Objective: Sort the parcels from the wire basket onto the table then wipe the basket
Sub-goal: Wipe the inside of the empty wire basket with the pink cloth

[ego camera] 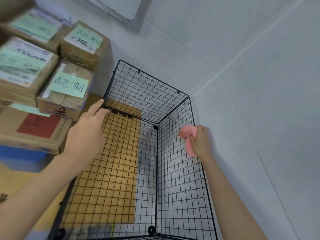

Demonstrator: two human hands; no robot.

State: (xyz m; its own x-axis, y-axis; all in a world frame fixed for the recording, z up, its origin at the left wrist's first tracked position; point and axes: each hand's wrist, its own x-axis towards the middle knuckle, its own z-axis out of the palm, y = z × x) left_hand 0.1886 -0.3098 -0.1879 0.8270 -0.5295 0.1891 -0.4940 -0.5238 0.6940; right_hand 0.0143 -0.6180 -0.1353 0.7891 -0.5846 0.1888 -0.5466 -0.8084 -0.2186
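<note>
L grip (86,132) pinches left rim of wire basket (149,94). R grip (201,142) clenched round pink cloth (189,135), against top of basket's right wall. Stacked parcels (69,87) just left of basket.

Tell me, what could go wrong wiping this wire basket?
The pink cloth, bunched in the right hand, could snag on the black wire-grid basket. The basket looks light; only the left hand on its rim steadies it, so hard wiping may shift it. The stacked cardboard parcels beside it might get bumped.
</note>
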